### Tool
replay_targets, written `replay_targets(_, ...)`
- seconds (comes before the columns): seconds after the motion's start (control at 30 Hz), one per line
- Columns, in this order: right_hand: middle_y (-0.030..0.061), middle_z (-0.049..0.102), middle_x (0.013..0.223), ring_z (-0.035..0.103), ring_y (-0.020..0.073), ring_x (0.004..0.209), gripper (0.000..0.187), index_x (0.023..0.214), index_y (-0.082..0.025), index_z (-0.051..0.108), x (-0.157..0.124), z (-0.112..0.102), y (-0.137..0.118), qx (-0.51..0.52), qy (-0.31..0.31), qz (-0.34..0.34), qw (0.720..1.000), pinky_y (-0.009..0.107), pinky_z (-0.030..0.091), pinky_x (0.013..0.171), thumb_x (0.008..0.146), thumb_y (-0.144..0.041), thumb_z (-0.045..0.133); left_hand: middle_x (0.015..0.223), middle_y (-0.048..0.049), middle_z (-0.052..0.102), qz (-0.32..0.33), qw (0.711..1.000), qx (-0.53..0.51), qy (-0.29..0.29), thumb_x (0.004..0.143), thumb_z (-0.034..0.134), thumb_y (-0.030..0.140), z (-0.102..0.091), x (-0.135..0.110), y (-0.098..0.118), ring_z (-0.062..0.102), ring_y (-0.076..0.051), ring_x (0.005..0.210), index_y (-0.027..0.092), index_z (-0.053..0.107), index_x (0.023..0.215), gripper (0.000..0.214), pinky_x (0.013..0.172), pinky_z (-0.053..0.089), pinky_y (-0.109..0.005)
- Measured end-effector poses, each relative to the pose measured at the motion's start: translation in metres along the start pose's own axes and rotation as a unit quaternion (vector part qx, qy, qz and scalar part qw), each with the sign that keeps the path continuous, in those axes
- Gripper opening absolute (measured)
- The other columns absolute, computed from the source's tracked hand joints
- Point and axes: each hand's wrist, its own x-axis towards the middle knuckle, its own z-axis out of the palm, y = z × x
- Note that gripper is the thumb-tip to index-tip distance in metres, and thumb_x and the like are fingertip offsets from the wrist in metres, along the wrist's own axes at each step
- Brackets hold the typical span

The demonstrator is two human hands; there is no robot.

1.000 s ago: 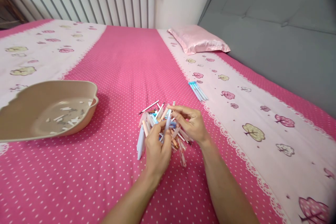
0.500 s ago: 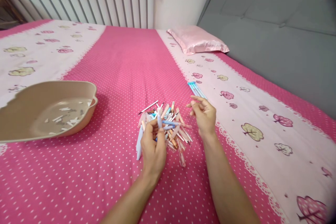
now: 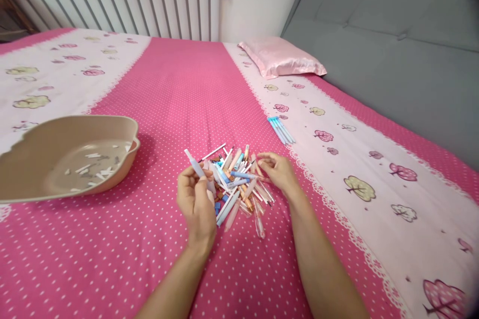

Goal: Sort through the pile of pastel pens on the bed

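My left hand (image 3: 196,204) is closed round a pale lavender pen barrel (image 3: 195,163), which points up and to the left. It is at the left side of a loose pile of pen parts (image 3: 245,187), with barrels, caps and thin white refills in blue, pink, orange and clear plastic. At the pile's right edge is my right hand (image 3: 279,173), its fingers bent but apart, close to some pinkish pieces. I see nothing held in it. Beyond it, several blue pens (image 3: 281,130) lie side by side in a row.
To the left stands a beige plastic basin (image 3: 48,154) with small white pieces on its bottom. A pink pillow (image 3: 282,57) lies at the back of the bed, by the grey padded headboard (image 3: 392,45). A white radiator (image 3: 149,0) lines the far wall.
My left hand has moved left, with the lavender barrel now raised and tilted left. My right hand has come down and left to the pile's edge, uncovering the row of blue pens.
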Motion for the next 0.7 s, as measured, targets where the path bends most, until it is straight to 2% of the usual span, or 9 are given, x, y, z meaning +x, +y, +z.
replay_targets(0.1,0.0074,0.071,0.085,0.064,0.0171,0.072,0.025,0.095,-0.015,0.067,0.000,-0.001,-0.004,-0.012,0.007,-0.011,1.000,0.033,0.050,0.072,0.072,-0.021,0.058,0.073,0.0015,0.055,0.004,1.000,-0.002,0.016,0.076,0.047,0.016,0.000,0.002,0.001,0.047,-0.007,0.050,0.018,0.054,0.084,0.011,0.043,0.039,-0.018)
replay_targets(0.23,0.0066,0.071,0.091,0.064,0.0170,0.077,0.026,0.099,-0.017,0.066,-0.004,-0.003,-0.017,-0.023,0.011,-0.086,0.996,0.032,0.050,0.075,0.075,-0.022,0.057,0.075,0.0008,0.056,-0.004,1.000,-0.017,0.013,0.075,0.049,0.017,0.001,0.002,0.000,0.046,-0.007,0.049,0.018,0.054,0.084,0.011,0.043,0.038,-0.018)
replay_targets(0.4,0.0033,0.070,0.088,0.062,0.0159,0.075,0.022,0.098,-0.021,0.068,-0.014,0.002,-0.037,-0.086,-0.089,-0.171,0.977,0.030,0.046,0.071,0.077,-0.021,0.060,0.075,0.0008,0.056,-0.006,1.000,-0.017,-0.004,0.076,0.050,0.018,0.000,-0.001,-0.002,0.045,-0.007,0.049,0.018,0.055,0.086,0.011,0.042,0.037,-0.017)
replay_targets(0.53,0.0023,0.068,0.089,0.059,0.0162,0.077,0.022,0.098,-0.023,0.067,-0.019,0.005,-0.042,-0.156,-0.155,-0.181,0.959,0.030,0.043,0.072,0.076,-0.022,0.062,0.077,0.0002,0.056,-0.006,1.000,-0.008,-0.018,0.077,0.051,0.019,0.001,-0.004,-0.002,0.047,-0.007,0.052,0.018,0.056,0.087,0.011,0.044,0.039,-0.018)
replay_targets(0.7,0.0021,0.066,0.090,0.058,0.0156,0.079,0.028,0.103,-0.022,0.065,-0.019,0.006,-0.041,-0.168,-0.167,-0.169,0.957,0.028,0.042,0.072,0.076,-0.017,0.060,0.080,-0.0004,0.056,-0.006,0.999,-0.005,-0.034,0.078,0.050,0.017,0.001,-0.007,-0.005,0.050,-0.009,0.061,0.018,0.056,0.087,0.011,0.052,0.042,-0.019)
